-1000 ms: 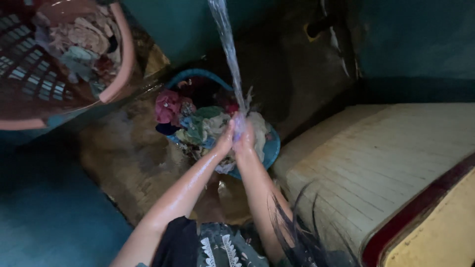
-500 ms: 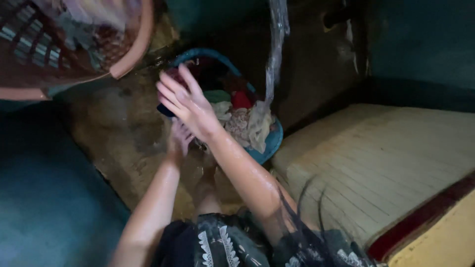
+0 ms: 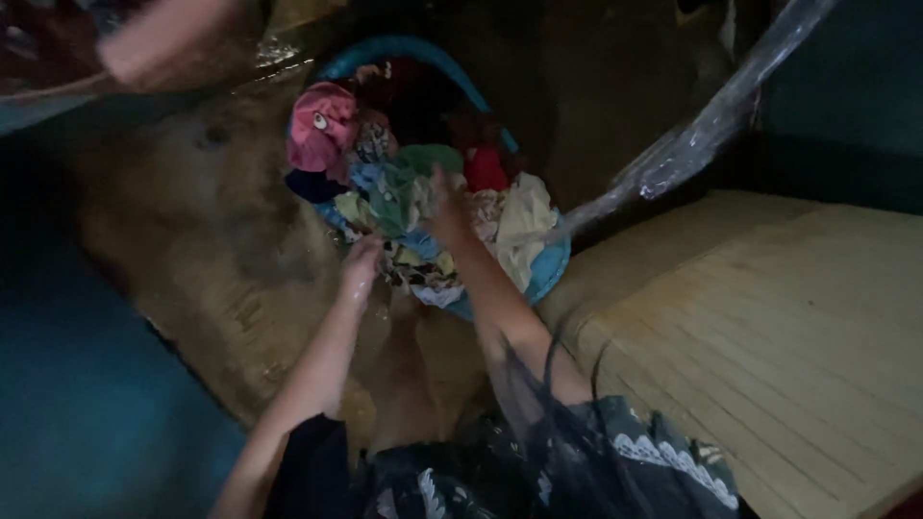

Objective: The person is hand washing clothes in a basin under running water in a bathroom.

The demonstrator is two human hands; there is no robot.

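- The wet floor spreads out to the left of both hands; it shines with water and looks slick underfoot.
- The pale slatted bench lies to the right of the right arm, well apart from the hands.
- The blue basin sits straight ahead of the hands, on the floor. Full of soaked washing, it is probably heavy and would slosh; its rim is the only firm place to grip, best with one hand at each side.
- The stream of water slants down beyond and to the right of the right hand, ending near the basin's right edge.
- The pile of clothes fills the basin under and around both hands. It looks soft, limp and waterlogged, so it would sag and drip when lifted; a bunched handful from the top of the heap holds better than a loose corner.
- A pink cloth lies at the far left of the pile, beyond the left hand and not touched.
- The right hand rests on the middle of the pile, pressed down into it; whether the fingers are closed on cloth I cannot tell.
- The left hand is at the near left edge of the pile, fingers pointing down against the cloth; its grip is too blurred to tell.
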